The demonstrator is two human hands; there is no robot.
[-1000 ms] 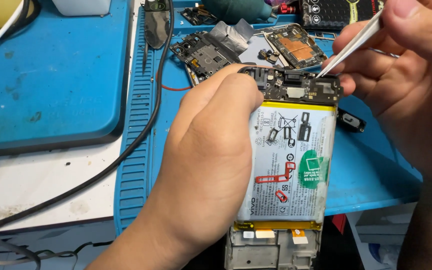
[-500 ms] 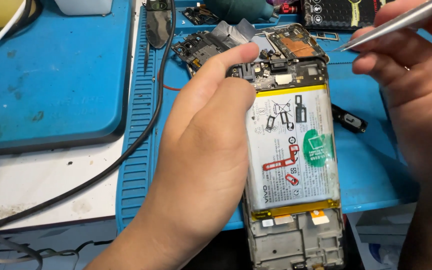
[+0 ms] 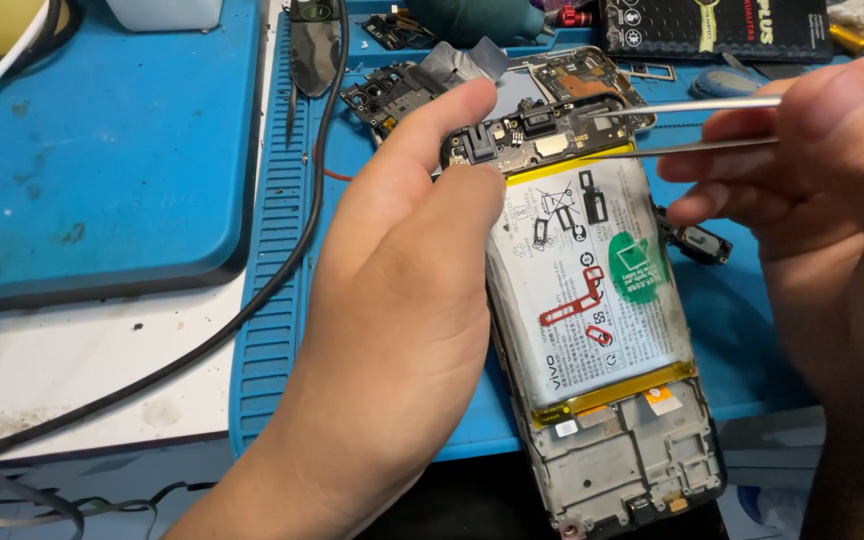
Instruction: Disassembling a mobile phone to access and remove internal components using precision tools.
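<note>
The opened phone [image 3: 592, 330] is gripped by the left hand [image 3: 402, 330] (battery up); metal tweezers [image 3: 712, 125] are pinched in the right hand [image 3: 832, 200] at its top board.

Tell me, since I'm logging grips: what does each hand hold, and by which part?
Left hand grips the opened phone along its left edge. Right hand pinches metal tweezers near their rear end.
</note>
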